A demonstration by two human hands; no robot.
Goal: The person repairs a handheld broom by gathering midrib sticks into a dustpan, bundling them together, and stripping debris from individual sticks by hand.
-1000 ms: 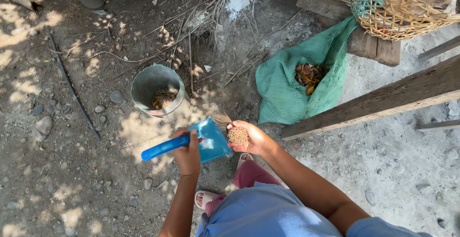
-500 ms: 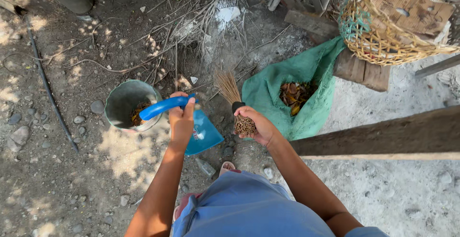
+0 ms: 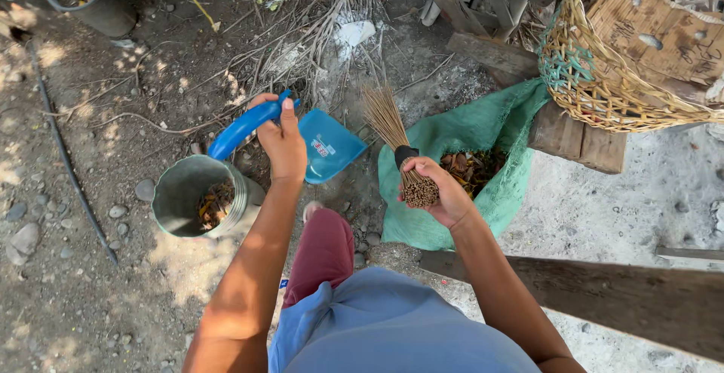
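Left hand (image 3: 283, 143) is gripping blue dustpan (image 3: 320, 145) at 11 o'clock | right hand (image 3: 441, 192) is clutching stick broom (image 3: 396, 143) | metal bucket (image 3: 188, 199) at 9 o'clock is receiving debris | advisable: tilting pan fully over rim.

A blue plastic dustpan (image 3: 320, 145), held by its long handle, tilts above the dirt beside a metal bucket. A short stick broom (image 3: 398, 149) points bristles-first at the pan.
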